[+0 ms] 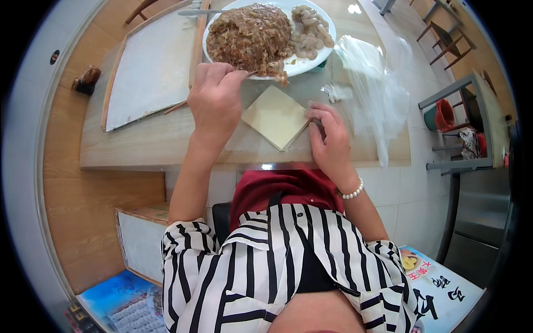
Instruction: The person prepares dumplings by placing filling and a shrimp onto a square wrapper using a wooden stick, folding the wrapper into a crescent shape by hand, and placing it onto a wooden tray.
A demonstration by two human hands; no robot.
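Observation:
My left hand grips a thin utensil, mostly hidden by the fist, at the near rim of a white oval plate. A large mound of minced filling fills much of the plate. A small clump of filling hangs over the rim by the utensil's tip. Peeled raw shrimp lie at the plate's right. A stack of square pale-yellow dough wrappers sits cornerwise below the plate. My right hand touches the stack's right corner with its fingertips, thumb apart from the fingers.
A wood-framed white tray lies left on the table. A metal-handled utensil spans tray and plate. Clear plastic bags and a crumpled white scrap lie right. Another framed tray leans below left.

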